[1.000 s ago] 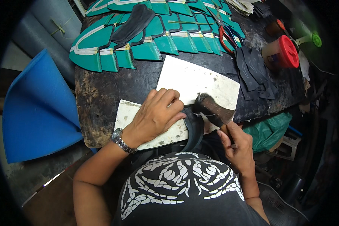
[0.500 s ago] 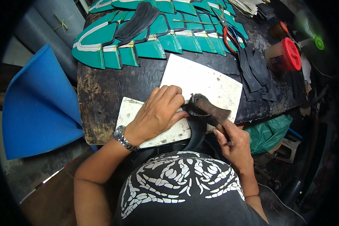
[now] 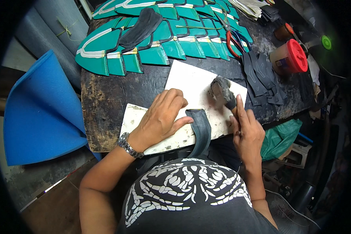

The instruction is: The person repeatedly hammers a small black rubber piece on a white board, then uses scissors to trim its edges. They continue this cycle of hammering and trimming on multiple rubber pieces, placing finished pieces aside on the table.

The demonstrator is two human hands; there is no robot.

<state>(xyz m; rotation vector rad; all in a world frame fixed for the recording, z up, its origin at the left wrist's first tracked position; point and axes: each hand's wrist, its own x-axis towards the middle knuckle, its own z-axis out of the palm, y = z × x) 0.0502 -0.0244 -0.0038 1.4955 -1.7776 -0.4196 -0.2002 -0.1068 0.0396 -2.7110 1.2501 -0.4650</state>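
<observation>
My left hand (image 3: 160,119) lies flat on a white slab (image 3: 152,128) at the near edge of the dark worktable (image 3: 101,97), its fingers pressing the end of a black leather strip (image 3: 201,130) that hangs off the table edge. My right hand (image 3: 245,130) grips the handle of a dark brush (image 3: 222,91), whose bristle head rests on a second white slab (image 3: 191,84) just right of the strip.
Rows of teal and white leather pieces (image 3: 152,39) cover the far half of the table, with a black piece (image 3: 140,27) on top. Red-handled scissors (image 3: 234,41), black cut pieces (image 3: 261,74) and a red-lidded tub (image 3: 290,56) lie at the right. A blue foam sheet (image 3: 43,113) leans at left.
The brush has swung up and to the right, off the strip and onto the far slab. My left hand stays pressed on the strip.
</observation>
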